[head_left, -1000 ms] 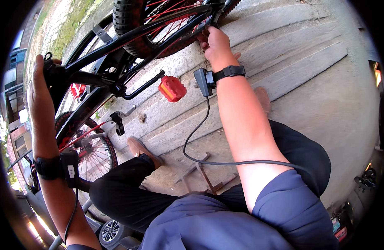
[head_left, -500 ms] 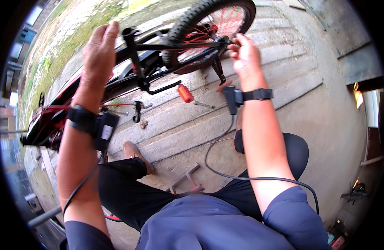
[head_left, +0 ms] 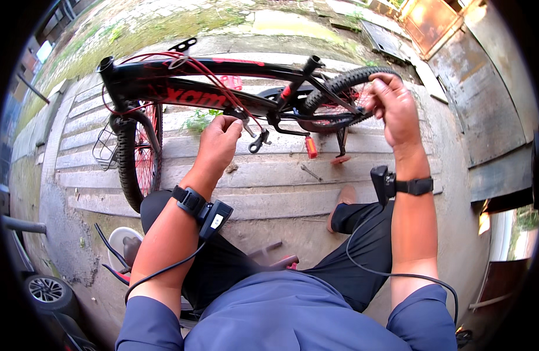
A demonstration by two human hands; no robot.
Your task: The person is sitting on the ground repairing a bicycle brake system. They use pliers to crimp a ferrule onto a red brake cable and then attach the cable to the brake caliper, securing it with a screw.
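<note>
A black bicycle frame (head_left: pixel 187 96) with red lettering lies between its front wheel (head_left: pixel 127 158) and rear wheel (head_left: pixel 354 82). Below the frame's middle, my left hand (head_left: pixel 218 143) has thumb and fingers pinched on a black brake lever with red cables (head_left: pixel 208 69) running to it. Another small black lever (head_left: pixel 259 141) dangles just right of those fingers. At the rear wheel's hub my right hand (head_left: pixel 395 111) is curled, fingertips together. Whether anything sits in its grip is hidden. The seat tube (head_left: pixel 310 64) has no saddle, and no handlebar shows on the head tube (head_left: pixel 107 65).
On the concrete slabs (head_left: pixel 181 172) lie a red-and-yellow handled object (head_left: pixel 311 147) and a small metal wrench (head_left: pixel 311 173). The kickstand (head_left: pixel 341 143) reaches the ground. A white bucket (head_left: pixel 118 243) stands at my left, a car wheel (head_left: pixel 47 291) beyond it. Rusty metal sheets (head_left: pixel 480 76) border the right.
The view has swung left, bringing the front wheel into sight. My left hand, raised with fingers extended beside the frame, is now lower and pinching. My right hand stays by the rear hub.
</note>
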